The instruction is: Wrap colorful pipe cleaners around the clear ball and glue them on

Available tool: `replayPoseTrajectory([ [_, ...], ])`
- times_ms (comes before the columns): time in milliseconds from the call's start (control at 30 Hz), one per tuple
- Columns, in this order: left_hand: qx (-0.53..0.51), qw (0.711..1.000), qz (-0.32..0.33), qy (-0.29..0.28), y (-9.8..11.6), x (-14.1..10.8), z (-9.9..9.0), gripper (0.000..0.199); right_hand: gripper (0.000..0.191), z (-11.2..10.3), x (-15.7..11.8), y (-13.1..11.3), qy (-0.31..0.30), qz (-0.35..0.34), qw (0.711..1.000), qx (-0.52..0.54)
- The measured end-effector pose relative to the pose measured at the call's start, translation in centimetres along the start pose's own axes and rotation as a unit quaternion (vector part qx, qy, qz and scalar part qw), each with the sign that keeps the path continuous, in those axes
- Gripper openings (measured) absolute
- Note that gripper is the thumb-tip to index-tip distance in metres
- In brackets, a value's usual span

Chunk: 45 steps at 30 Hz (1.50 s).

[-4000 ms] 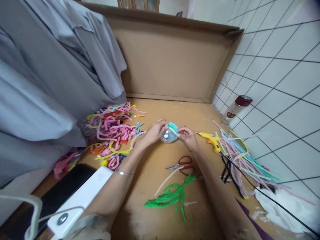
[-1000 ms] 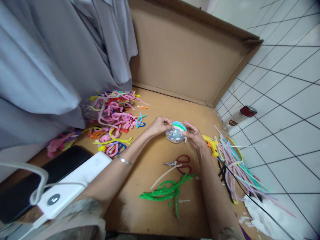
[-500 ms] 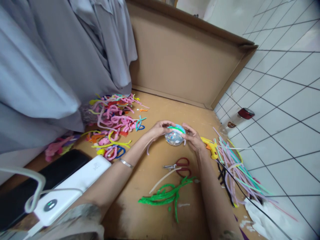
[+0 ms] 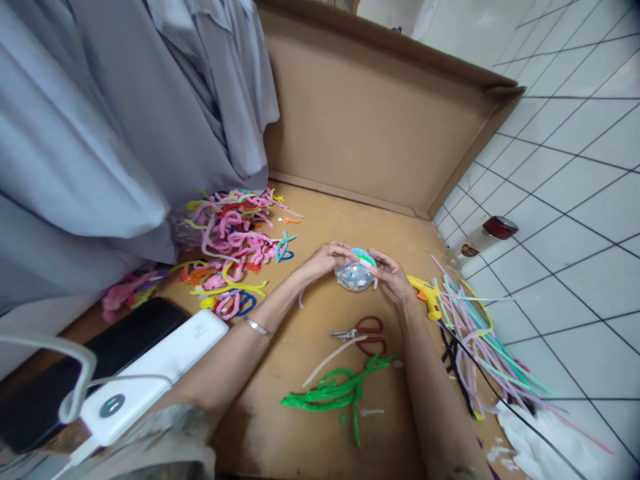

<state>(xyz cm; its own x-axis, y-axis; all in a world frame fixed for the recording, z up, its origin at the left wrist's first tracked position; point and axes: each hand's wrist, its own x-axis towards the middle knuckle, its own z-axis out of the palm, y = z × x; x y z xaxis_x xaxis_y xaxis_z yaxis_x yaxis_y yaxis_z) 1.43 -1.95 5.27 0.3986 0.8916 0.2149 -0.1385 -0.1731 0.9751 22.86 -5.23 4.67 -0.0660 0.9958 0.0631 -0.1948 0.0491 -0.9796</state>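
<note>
Between my two hands is a small clear round container [image 4: 354, 277] with colourful bits showing through it and green, blue and white bands round its top. My left hand [image 4: 327, 259] grips its upper left side, the fingers bent over the banded rim. On the other side, my right hand [image 4: 393, 275] pinches the rim near the white band, and a short pale purple strip hangs below those fingers. Closer to me lie red-handled scissors [image 4: 369, 333], a cream pipe cleaner [image 4: 330, 360] and a bunch of green pipe cleaners [image 4: 335, 393].
To the right are a yellow glue gun [image 4: 427, 297] with a black cord, many loose pipe cleaners [image 4: 480, 340], white tissue [image 4: 535, 440] and a red-capped jar [image 4: 483, 241]. A colourful pipe-cleaner heap [image 4: 240, 230], white power bank [image 4: 160, 367] and grey cloth [image 4: 200, 100] occupy the left.
My left fingers have shifted over the top of the container toward the white band. Both hands keep hold of it. The whole view has moved slightly.
</note>
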Motion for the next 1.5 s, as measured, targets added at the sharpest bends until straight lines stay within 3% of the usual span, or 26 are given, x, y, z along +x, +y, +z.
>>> replayPoseTrajectory([
  [133, 0.013, 1.000, -0.003, 0.001, 0.4, -0.1, 0.1, 0.013, 0.054, 0.4, -0.3, -1.0, -0.016, 0.001, 1.000, -0.027],
  [333, 0.029, 1.000, 0.010, 0.003, 0.7, -0.2, 0.7, 0.010, 0.067, 2.0, -0.3, -2.3, 0.020, -0.075, 0.988, -0.131],
  [500, -0.017, 1.000, -0.016, 0.016, 0.8, -0.4, 1.3, 0.036, 0.081, 2.9, 0.2, -1.9, 0.030, -0.068, 0.975, -0.210],
  [633, -0.049, 0.999, -0.007, 0.017, 1.1, -0.5, 1.9, 0.047, 0.073, 3.0, 0.6, -1.3, 0.028, -0.065, 0.978, -0.197],
  [933, -0.041, 0.999, 0.002, -0.011, 0.2, -0.3, 1.0, 0.040, 0.070, 2.5, 0.5, -1.5, 0.017, -0.045, 0.987, -0.155],
  [1200, -0.040, 0.996, -0.076, 0.011, -0.6, -0.6, 0.2, 0.047, 0.074, 1.4, 0.7, -1.5, 0.032, -0.026, 0.992, -0.123],
  [1500, -0.031, 0.994, -0.089, -0.056, -0.8, -0.9, -1.1, 0.040, 0.072, 0.1, 0.4, -1.6, 0.033, -0.014, 0.993, -0.109],
])
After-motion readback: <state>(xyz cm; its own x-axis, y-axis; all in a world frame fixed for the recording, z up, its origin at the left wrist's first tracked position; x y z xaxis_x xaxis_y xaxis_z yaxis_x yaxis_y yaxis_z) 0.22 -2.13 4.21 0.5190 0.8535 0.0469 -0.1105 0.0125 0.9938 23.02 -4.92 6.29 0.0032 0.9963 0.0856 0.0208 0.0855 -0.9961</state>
